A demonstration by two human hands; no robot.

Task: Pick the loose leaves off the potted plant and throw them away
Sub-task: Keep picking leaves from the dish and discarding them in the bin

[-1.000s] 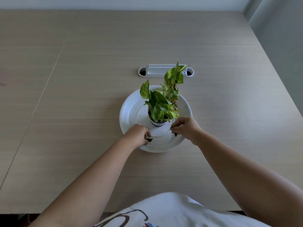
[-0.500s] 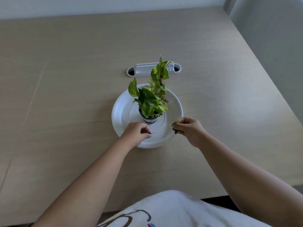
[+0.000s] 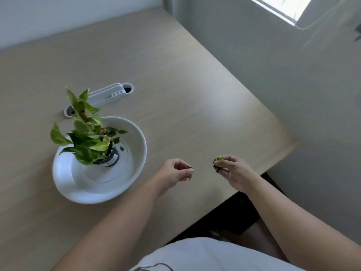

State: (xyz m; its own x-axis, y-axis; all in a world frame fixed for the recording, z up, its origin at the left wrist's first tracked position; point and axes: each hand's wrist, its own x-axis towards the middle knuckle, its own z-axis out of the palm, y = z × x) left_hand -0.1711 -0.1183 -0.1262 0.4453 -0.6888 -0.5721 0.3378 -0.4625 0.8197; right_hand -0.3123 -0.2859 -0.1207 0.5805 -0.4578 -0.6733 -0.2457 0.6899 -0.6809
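Standing in its white dish [image 3: 139,145] on the table [image 3: 195,94], the potted plant [image 3: 86,133] is well apart from your hands; left hand [image 3: 173,173] and right hand [image 3: 232,171] each pinch leaf scraps [image 3: 218,166], and loosening fingers could drop them.

Open tabletop [image 3: 195,98] spreads from 12 to 3 o'clock of the white dish [image 3: 136,165], bare wood out to the desk's right edge. At the dish's centre the potted plant [image 3: 86,137] rises, its leaves leaning toward 11 o'clock and overhanging the rim there. Just beyond, at 12 o'clock, the white cable grommet [image 3: 109,94] sits in the surface. Both hands hover at the dish's 3 o'clock, a clear gap between them.
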